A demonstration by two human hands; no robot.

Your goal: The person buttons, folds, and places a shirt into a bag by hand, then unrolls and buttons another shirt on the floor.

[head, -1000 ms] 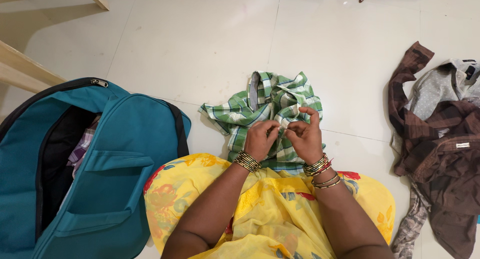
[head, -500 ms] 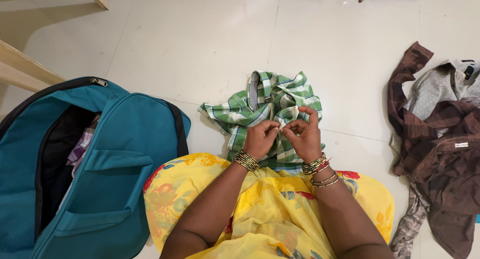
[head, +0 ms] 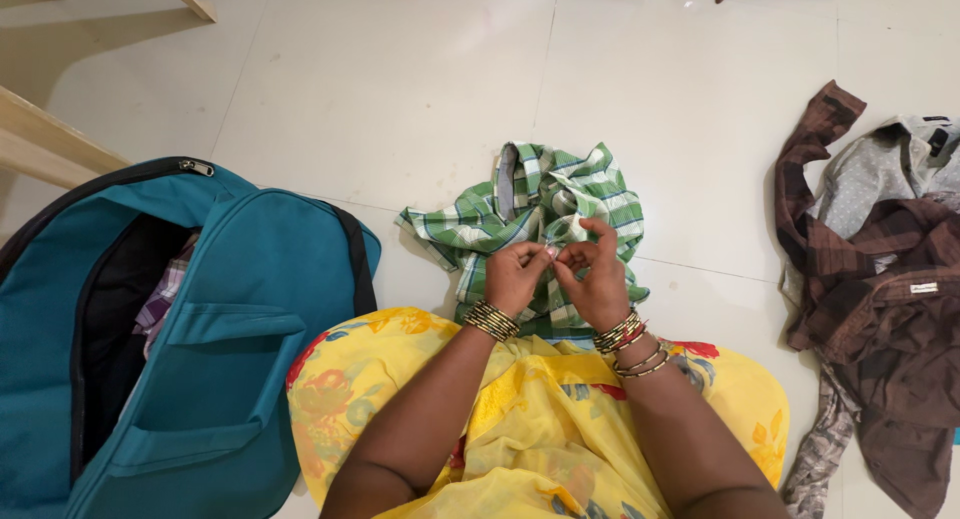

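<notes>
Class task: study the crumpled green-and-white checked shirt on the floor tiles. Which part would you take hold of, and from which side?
Probably the front edge of the green-and-white checked shirt, where the left hand and right hand pinch it. Come from the near side, from above: the shirt lies low on the floor and that edge is lifted.

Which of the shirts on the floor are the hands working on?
The green checked shirt: both hands pinch it, while the brown shirts lie untouched in a pile at the right.

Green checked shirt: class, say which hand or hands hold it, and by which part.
Both the left hand and right hand pinch the green checked shirt at its front edge, fingertips close together.
</notes>
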